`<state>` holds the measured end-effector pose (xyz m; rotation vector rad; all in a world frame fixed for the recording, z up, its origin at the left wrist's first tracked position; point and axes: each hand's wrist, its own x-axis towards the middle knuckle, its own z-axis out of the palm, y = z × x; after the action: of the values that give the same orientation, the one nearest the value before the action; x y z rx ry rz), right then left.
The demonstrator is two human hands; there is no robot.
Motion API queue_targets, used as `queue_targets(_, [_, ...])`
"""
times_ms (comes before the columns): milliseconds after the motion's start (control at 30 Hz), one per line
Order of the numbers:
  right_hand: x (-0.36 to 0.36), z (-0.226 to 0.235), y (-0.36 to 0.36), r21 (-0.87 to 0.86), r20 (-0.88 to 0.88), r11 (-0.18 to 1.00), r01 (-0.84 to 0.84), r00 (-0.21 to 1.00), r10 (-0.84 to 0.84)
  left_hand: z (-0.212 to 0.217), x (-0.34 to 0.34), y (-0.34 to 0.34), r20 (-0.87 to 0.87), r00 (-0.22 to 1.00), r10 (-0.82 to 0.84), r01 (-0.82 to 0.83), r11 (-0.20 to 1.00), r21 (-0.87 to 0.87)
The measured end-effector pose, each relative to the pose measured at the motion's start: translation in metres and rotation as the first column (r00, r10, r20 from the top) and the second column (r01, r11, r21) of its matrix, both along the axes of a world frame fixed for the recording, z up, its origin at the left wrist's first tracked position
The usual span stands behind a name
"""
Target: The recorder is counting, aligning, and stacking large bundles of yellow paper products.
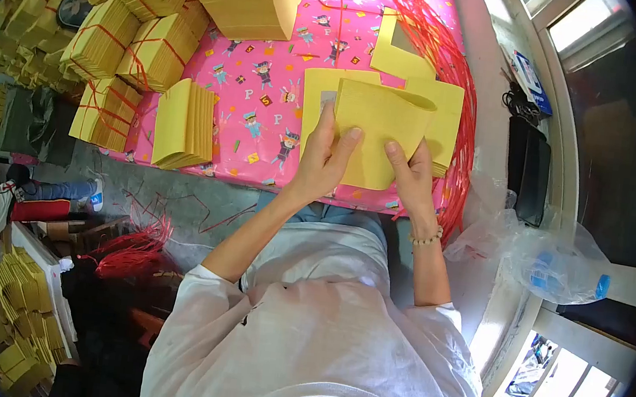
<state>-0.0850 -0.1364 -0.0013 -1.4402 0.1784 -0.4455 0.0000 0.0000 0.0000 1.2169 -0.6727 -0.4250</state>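
A folded sheet of yellow paper is held over the near edge of the pink patterned tablecloth. My left hand grips its left side, thumb on top and fingers mostly hidden behind. On the lower right, my right hand pinches the same sheet, its thumb lying on the face. Under and behind it lie a yellow stack and another yellow sheet, partly covered. Farther back is a yellow piece with a grey patch. A stack of folded yellow paper stands to the left.
Yellow bundles tied with red string crowd the far left, beside a tall yellow stack. Long red strings hang along the table's right edge. A clear plastic bag lies right, near a black case. More red string is on the floor.
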Motion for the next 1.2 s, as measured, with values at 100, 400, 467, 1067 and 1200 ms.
queue_targets(100, [-0.001, 0.004, 0.000, 0.004, -0.010, 1.000, -0.007, 1.000, 0.007, 0.006, -0.004, -0.002, -0.035, 0.999, 0.022, -0.024, 0.997, -0.071])
queue_targets(400, [0.006, 0.011, 0.000, 0.074, -0.100, 0.997, 0.006, 0.995, 0.002, 0.003, 0.004, -0.008, -0.104, 0.994, 0.022, -0.031, 0.996, -0.084])
queue_targets(467, [0.010, 0.016, -0.001, 0.171, -0.032, 0.983, 0.061, 0.998, -0.056, 0.001, 0.007, -0.008, -0.161, 0.987, 0.004, -0.017, 0.997, -0.081])
queue_targets(1067, [0.040, 0.027, -0.056, -0.106, -0.336, 0.992, 0.069, 0.936, -0.101, 0.000, 0.053, -0.027, -0.472, 0.880, -0.056, 0.151, 0.975, 0.165])
queue_targets(1200, [0.021, 0.021, -0.048, -0.138, -0.465, 0.981, -0.139, 0.883, 0.060, 0.007, 0.049, -0.026, -0.461, 0.887, -0.035, 0.112, 0.983, 0.142])
